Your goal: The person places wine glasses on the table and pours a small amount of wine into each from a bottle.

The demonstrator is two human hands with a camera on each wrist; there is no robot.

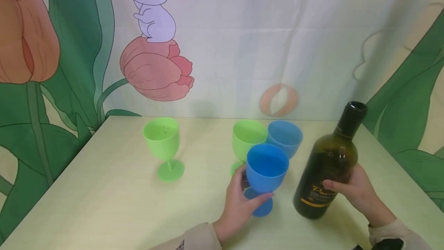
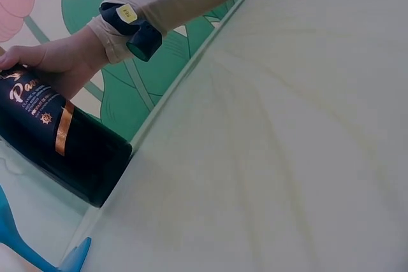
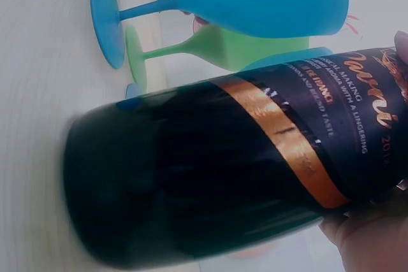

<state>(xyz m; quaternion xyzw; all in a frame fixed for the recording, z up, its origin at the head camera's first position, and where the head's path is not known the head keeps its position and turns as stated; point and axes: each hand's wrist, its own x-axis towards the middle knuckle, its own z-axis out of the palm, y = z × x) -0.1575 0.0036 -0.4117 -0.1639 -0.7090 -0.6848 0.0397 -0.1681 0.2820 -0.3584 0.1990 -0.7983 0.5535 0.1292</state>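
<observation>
Right of centre, one bottle (image 1: 320, 169) is gripped by the right hand (image 1: 357, 194), one blue goblet (image 1: 266, 178) (of four) by the left hand (image 1: 239, 203).

You have a wide lane between your left hand (image 1: 239, 205) and the far-left green goblet (image 1: 162, 142). Behind the blue goblet (image 1: 266, 176) you hold, a second green goblet (image 1: 244, 146) and a paler blue goblet (image 1: 287, 138) block your way. Only a narrow gap separates your blue goblet from the bottle (image 1: 327, 169) in your right hand (image 1: 359, 194).
</observation>
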